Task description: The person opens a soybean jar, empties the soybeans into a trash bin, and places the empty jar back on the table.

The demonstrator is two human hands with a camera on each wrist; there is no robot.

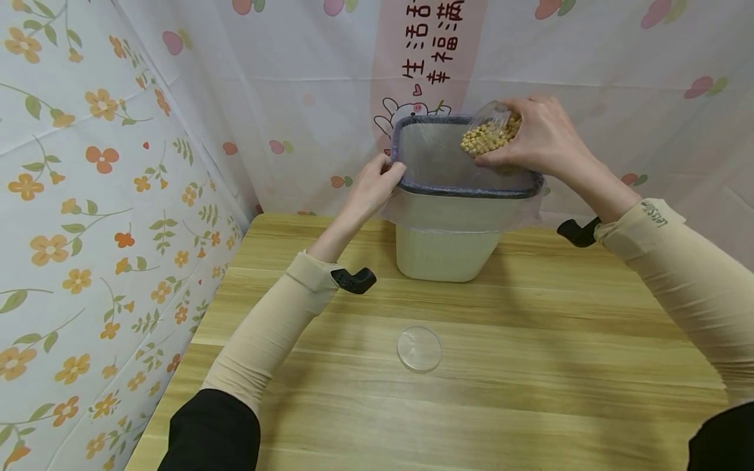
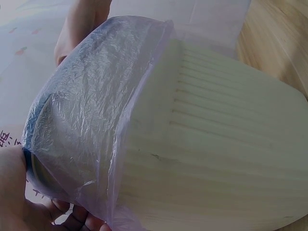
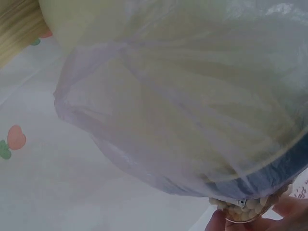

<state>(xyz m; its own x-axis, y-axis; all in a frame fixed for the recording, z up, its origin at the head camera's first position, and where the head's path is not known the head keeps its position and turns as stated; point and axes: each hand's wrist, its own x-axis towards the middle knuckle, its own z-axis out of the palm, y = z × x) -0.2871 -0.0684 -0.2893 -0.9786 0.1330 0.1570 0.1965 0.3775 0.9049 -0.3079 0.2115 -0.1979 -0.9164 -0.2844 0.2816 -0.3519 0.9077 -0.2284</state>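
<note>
Wood-grain table (image 1: 353,405) bears the lined bin (image 1: 448,242); my left hand (image 1: 374,186) curls round its left rim (image 1: 396,140), while my right hand (image 1: 544,137) grips the jar (image 1: 496,112) of yellow beans (image 1: 484,139), aslant over the bin's right side.

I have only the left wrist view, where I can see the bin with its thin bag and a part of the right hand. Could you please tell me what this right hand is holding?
Observer: In the head view, the right hand holds a clear container with yellow beans in it.
Operator: Thank you. And where is this container in relation to the bin?
Observer: It is tilted at the right-hand part of the bin's opening, as the head view shows.
Operator: Is there also something lying on the table, in front of the bin?
Observer: Yes, a clear round disc lies flat there.
</note>
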